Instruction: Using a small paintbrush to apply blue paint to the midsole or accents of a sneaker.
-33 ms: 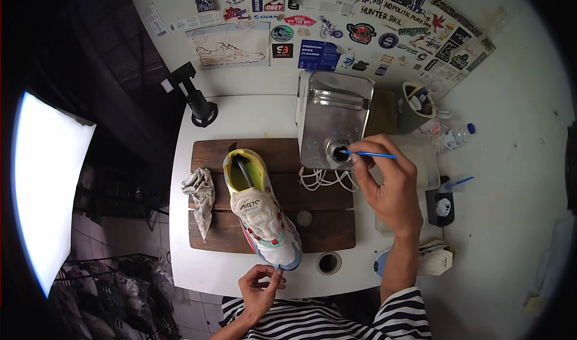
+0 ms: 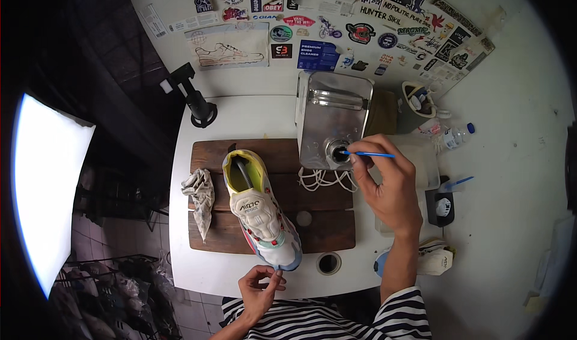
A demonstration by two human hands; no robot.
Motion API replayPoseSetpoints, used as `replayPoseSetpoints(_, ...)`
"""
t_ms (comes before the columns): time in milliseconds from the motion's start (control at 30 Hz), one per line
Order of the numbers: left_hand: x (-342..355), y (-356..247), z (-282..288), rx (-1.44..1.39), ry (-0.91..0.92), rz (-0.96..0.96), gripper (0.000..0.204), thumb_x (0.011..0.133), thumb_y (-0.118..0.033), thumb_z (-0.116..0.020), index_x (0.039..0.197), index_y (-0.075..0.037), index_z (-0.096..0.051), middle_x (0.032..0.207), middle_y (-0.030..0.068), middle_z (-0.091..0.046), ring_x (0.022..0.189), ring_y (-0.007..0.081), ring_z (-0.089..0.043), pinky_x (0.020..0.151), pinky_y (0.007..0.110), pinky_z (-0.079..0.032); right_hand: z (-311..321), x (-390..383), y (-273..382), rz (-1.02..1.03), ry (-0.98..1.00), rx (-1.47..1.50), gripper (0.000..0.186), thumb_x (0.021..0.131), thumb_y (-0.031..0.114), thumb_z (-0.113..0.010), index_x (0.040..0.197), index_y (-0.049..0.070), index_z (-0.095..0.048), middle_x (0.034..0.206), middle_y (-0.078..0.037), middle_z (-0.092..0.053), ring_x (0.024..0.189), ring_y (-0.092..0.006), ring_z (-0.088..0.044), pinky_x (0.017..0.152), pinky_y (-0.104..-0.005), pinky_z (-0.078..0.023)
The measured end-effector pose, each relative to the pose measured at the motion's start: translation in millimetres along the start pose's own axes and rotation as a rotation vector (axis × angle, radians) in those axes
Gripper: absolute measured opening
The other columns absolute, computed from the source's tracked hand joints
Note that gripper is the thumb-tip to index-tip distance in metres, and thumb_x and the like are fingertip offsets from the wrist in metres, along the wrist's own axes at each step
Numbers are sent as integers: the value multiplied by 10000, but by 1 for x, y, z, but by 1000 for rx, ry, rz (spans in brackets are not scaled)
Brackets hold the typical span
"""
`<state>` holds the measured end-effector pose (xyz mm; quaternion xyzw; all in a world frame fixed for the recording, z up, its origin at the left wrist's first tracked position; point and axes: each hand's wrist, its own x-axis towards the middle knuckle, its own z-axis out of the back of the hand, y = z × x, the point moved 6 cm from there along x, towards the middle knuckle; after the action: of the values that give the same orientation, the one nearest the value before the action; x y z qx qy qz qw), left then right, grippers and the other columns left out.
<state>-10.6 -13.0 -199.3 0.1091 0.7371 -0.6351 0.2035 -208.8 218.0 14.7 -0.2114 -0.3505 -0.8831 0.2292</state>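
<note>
A slim blue-handled brush (image 2: 375,155) is pinched in my right hand (image 2: 387,177), its tip at the dark round mouth of a silver metal can (image 2: 333,117). Whether the tip dips into liquid is hidden. A white, grey and yellow sneaker (image 2: 258,214), laces out, rests on a dark wooden board (image 2: 327,229), its toe pointing towards me. My left hand (image 2: 259,289) is closed, with thumb and forefinger at the tip of the sneaker's toe. White laces (image 2: 327,180) lie beside the can.
A crumpled stained cloth (image 2: 201,199) lies on the board's left. Near the front edge stands an open round jar (image 2: 329,263). To the right are a black tray (image 2: 442,208), a second shoe (image 2: 430,259) and a plastic bottle (image 2: 458,137). A black stand (image 2: 201,108) is at back left.
</note>
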Motion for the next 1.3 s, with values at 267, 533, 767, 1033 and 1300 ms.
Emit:
replayPoseSetpoints(267, -1, 5, 1, -166, 80, 123, 113, 937, -11, -722, 997, 43, -643, 829, 105, -707, 752, 166, -719, 577, 317, -653, -3, 1, -7, -15, 28, 11, 107, 931, -3, -668, 1034, -23, -645, 977, -124, -646, 772, -294, -688, 658, -379, -562)
replayPoseSetpoints(533, -3, 6, 4, -222, 81, 175, 110, 923, -6, -737, 988, 47, -665, 827, 89, -705, 726, 138, -700, 544, 287, -639, -6, 0, -7, -22, 33, 21, 104, 937, -5, -666, 1038, -20, -648, 967, -115, -641, 748, -268, -687, 642, -377, -547)
replayPoseSetpoints(767, -3, 7, 4, -241, 88, 190, 101, 935, -14, -725, 998, 43, -670, 829, 87, -703, 742, 146, -702, 551, 298, -643, -8, 0, -7, -22, 44, 24, 107, 935, -1, -670, 1038, -23, -649, 972, -117, -646, 738, -265, -685, 637, -376, -543)
replayPoseSetpoints(1033, -4, 2, -2, -255, 97, 221, 41, 980, 8, -639, 1021, 9, -632, 1015, 107, -685, 959, 198, -708, 704, 392, -691, -7, 0, -7, -46, 43, 38, 92, 934, -6, -667, 1023, -21, -648, 950, -119, -637, 714, -266, -668, 629, -375, -528)
replayPoseSetpoints(1300, -2, -2, -1, -234, 89, 140, 26, 986, 12, -611, 1008, 1, -619, 1102, 91, -639, 1071, 213, -684, 757, 422, -694, -9, 1, -8, -47, 55, 33, 89, 937, -5, -664, 1021, -21, -642, 949, -116, -631, 714, -252, -664, 628, -373, -516)
